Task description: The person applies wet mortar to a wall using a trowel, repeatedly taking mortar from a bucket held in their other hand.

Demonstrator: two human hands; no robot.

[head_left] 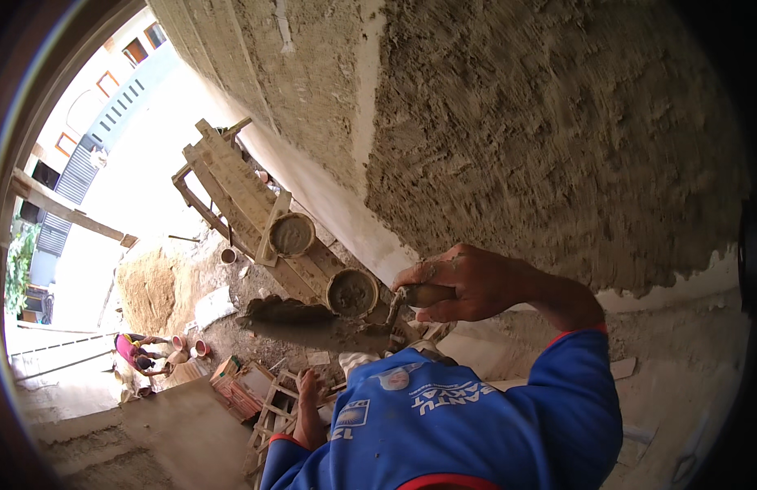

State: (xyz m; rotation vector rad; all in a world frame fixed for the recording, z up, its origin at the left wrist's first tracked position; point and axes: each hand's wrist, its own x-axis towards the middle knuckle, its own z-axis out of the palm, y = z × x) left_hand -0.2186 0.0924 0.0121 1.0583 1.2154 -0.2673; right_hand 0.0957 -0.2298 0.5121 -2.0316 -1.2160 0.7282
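My right hand [476, 283] is wrapped round the wooden handle of a trowel [431, 295], in front of the rough wall. The trowel's long blade points left, its far end carrying a dark heap of wet mortar [284, 310]. Lower down, beside my blue shirt, my left hand [310, 388] is raised with nothing visible in it; its fingers look loosely apart. Just beyond the blade, a round bucket [352, 293] with mortar in it sits on the planks. A second bucket [292, 235] of grey mortar stands farther along them.
Fresh, ridged plaster covers the wall [558, 139] at the upper right. A wooden plank scaffold [231, 188] runs along its base. Far below on the left, another person [133, 353] bends near several small buckets, close to a sand pile [158, 278]. Bricks [236, 384] and a wooden ladder-like frame [272, 416] lie nearer.
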